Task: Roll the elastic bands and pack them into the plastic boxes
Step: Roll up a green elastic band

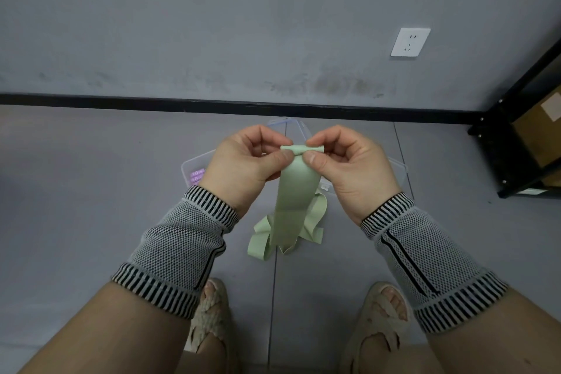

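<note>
A pale green elastic band (pixel 296 191) hangs between my hands, its top end curled into a small roll. My left hand (pixel 246 164) pinches the roll's left side with thumb and fingers. My right hand (pixel 349 161) pinches its right side the same way. The band's loose tail lies crumpled on the grey floor below. A clear plastic box (pixel 189 165) sits on the floor behind my left hand, with purple rolled bands (pixel 195 177) inside. Another clear box (pixel 399 168) shows behind my right hand, and a clear lid or box edge (pixel 293 124) lies beyond my fingers.
A black metal shelf (pixel 513 143) holding cardboard cartons stands at the right. The grey wall with a black skirting strip and a white socket (pixel 409 42) runs close behind the boxes. My sandalled feet (pixel 212 313) are at the bottom of view.
</note>
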Available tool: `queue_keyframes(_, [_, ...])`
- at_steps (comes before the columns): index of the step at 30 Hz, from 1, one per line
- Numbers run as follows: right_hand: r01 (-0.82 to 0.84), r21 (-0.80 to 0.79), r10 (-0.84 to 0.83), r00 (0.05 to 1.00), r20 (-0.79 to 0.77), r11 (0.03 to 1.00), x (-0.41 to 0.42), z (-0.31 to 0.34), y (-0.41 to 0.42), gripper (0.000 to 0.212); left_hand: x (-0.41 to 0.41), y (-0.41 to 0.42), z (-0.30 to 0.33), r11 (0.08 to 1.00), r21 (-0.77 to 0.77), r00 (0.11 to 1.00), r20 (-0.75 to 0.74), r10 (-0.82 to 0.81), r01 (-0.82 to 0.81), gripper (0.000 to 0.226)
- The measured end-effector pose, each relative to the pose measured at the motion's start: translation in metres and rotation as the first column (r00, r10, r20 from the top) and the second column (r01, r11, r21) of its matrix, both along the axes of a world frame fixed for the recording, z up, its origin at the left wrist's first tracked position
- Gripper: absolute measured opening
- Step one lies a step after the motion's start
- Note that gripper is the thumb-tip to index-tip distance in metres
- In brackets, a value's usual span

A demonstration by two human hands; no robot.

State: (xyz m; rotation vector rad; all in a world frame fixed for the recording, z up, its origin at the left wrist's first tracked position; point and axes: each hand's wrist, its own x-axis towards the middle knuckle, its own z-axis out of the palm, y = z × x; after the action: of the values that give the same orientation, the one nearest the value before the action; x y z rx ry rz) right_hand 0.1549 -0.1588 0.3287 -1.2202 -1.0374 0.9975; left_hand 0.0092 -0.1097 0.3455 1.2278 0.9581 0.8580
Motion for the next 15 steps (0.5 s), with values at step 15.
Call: queue_keyframes(15, [0.063,-0.047,-0.064,0.998,-0.017,0.997,0.0042,-0.0025,0.0012,0.018,0.0029,0.0008,-0.0022,0.993,-0.119,0.999,-0.041,0.005,-0.01,0.017])
